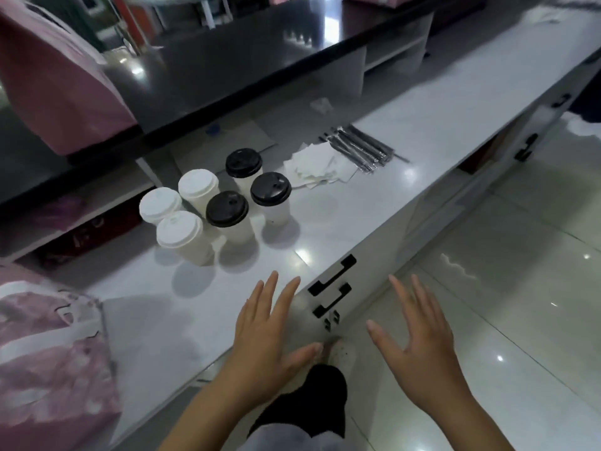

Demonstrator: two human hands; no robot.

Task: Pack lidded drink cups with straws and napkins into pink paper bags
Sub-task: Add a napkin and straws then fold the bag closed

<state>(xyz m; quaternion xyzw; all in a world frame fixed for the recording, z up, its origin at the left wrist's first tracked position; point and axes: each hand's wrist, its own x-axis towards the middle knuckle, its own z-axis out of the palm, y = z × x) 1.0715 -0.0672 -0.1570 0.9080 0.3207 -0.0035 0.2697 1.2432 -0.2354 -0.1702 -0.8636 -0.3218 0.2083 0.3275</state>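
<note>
Several lidded white cups stand grouped on the white counter (341,209): three with white lids (179,229) on the left, three with black lids (227,208) on the right. Beyond them lies a loose pile of white napkins (320,167), and past that a bundle of wrapped dark straws (361,148). A stack of pink paper bags with white handles (48,359) lies at the counter's near left. My left hand (270,336) hovers flat over the counter's front edge, fingers spread, holding nothing. My right hand (419,340) is spread open off the counter, above the floor.
A raised black glossy ledge (227,70) runs behind the counter, with a large pink bag (58,92) on it at far left. Drawer fronts with black handles (331,284) face a shiny tiled floor (520,288). My foot shows below.
</note>
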